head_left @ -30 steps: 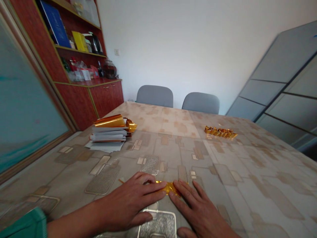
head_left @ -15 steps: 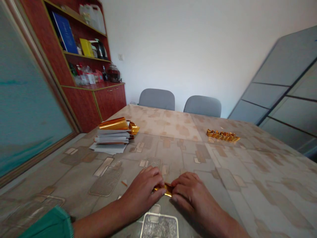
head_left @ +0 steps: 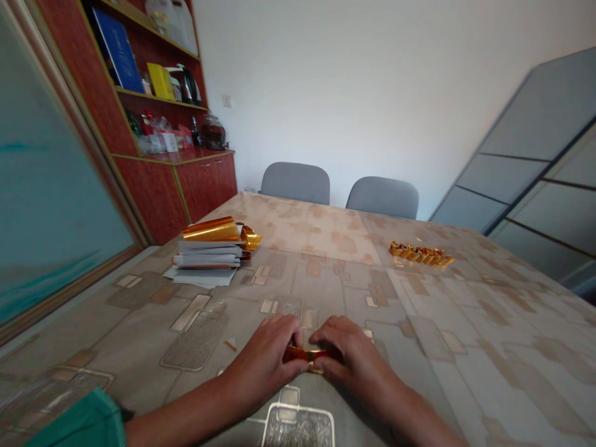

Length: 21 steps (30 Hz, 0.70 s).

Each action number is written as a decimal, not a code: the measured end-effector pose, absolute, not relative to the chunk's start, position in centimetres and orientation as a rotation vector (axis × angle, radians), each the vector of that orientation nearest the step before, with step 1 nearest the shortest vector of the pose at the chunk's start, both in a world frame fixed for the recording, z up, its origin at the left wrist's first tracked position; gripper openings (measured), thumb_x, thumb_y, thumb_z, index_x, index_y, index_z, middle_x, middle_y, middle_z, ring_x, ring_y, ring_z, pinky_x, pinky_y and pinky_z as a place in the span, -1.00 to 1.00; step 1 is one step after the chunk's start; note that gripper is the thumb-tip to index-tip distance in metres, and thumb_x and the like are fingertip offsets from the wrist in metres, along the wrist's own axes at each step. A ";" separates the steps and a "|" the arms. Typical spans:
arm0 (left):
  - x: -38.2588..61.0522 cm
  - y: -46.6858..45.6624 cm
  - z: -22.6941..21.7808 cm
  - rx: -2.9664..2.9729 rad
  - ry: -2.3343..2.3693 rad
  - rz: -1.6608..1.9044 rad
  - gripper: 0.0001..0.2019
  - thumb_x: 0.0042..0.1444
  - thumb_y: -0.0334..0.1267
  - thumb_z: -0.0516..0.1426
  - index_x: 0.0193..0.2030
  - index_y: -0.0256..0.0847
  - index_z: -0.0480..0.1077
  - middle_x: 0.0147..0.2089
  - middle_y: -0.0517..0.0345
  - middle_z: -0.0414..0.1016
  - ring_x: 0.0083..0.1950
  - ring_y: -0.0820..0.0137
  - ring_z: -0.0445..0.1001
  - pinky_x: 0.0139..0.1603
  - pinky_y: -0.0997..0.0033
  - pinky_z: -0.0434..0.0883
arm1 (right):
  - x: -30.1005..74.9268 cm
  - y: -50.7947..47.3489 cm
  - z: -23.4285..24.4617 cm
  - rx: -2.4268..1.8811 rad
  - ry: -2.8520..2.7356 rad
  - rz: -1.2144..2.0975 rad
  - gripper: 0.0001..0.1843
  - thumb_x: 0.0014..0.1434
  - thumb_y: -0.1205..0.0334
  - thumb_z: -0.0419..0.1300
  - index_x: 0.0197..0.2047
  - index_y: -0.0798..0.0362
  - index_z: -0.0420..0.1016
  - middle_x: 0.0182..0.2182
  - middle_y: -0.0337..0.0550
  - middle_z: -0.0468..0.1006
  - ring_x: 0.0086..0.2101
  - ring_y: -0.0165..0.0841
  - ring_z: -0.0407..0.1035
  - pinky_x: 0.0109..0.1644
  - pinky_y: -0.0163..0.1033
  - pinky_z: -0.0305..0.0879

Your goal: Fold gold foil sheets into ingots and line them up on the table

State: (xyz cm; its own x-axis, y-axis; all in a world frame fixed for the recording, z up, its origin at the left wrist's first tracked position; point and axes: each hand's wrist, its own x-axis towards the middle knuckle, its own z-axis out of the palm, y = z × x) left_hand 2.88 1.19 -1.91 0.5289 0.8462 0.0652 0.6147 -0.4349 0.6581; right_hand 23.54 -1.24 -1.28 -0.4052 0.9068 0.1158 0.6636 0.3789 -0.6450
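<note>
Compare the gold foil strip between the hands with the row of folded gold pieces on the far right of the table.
The gold foil strip is one long, flat piece; the row of folded gold pieces is many small, chunky ones. The strip is pinched between the left hand and right hand; the row lies untouched on the patterned table. Both are shiny gold.
</note>
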 end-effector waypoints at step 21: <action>3.2 0.4 -0.7 1.441 1.058 0.844 -0.76 0.03 -0.11 0.22 -0.47 -0.26 0.52 -0.53 0.20 0.46 -0.45 0.39 0.37 -0.40 0.44 0.26 | 23.4 -1.7 -1.9 -1.118 -1.326 1.286 -0.58 0.10 -0.18 0.36 -0.44 0.02 0.48 -0.57 -0.29 0.40 -0.54 -0.43 0.22 -0.45 -0.31 0.13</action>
